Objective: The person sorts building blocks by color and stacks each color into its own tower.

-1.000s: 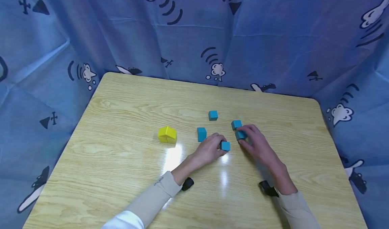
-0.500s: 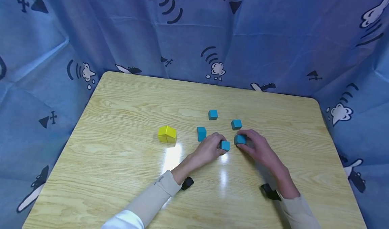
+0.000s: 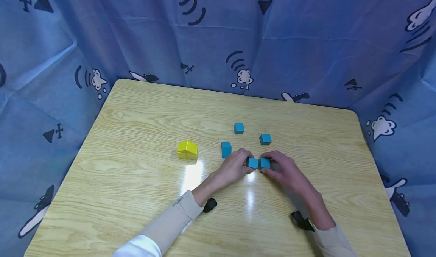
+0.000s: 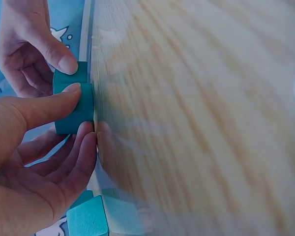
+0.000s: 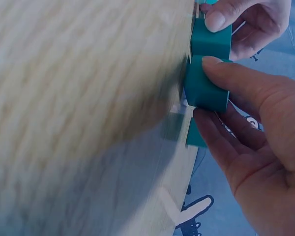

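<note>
Two blue cubes stand side by side on the table near its middle. My left hand (image 3: 235,165) pinches the left blue cube (image 3: 252,163) between thumb and fingers. The right blue cube (image 3: 264,163) is gripped the same way by my right hand (image 3: 286,172). In the head view a very thin gap or seam shows between the two cubes; in the left wrist view their faces look to be touching. Just behind my left hand lies a longer blue block (image 3: 226,150). Another blue cube (image 3: 265,139) sits beyond my right hand.
One more blue cube (image 3: 239,128) stands farther back on the wooden table (image 3: 143,196). To the left is a small group of yellow blocks (image 3: 187,150) set together. A blue patterned curtain (image 3: 211,41) surrounds the table's back and sides.
My right hand has drawn its cube away from the cube behind it, toward me and left, up beside the cube in my left hand. The left hand has stayed in place.
</note>
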Tool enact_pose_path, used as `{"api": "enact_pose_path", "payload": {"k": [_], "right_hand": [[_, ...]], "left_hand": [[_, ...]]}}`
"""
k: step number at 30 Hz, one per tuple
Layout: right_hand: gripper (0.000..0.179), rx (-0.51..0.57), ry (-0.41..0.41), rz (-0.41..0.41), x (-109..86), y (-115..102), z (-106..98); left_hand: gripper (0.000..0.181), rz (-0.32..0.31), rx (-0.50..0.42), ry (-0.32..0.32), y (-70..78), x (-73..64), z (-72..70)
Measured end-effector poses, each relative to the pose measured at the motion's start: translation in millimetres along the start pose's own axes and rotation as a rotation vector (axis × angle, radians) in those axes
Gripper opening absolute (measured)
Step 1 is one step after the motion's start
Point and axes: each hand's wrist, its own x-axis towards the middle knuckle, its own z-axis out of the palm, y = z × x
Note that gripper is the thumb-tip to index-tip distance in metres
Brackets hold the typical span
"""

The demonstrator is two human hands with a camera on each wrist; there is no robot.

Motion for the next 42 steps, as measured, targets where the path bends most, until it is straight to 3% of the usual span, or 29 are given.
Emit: {"api": "enact_pose_path", "payload": {"k": [12, 27, 36, 42], "right_hand": [[0.038, 0.004, -0.001, -0.045, 0.9, -3.6, 6.2], [0.04, -0.004, -0.022, -0.029, 3.2, -3.8, 7.0], [0.042, 0.022, -0.041, 0.002, 4.1, -6.9, -7.5], [0.035, 0.009, 0.03, -0.003, 11.5, -0.4, -16.5]], "left_hand": [[0.029, -0.002, 0.006, -0.011, -1.0, 0.1, -1.5], [0.032, 0.019, 0.034, -0.005, -2.2, -0.8, -0.4], [0.033, 0.035, 0.058, 0.005, -3.5, -0.7, 0.7], [0.032, 0.04, 0.034, 0.011, -4.2, -1.3, 1.3]]}}
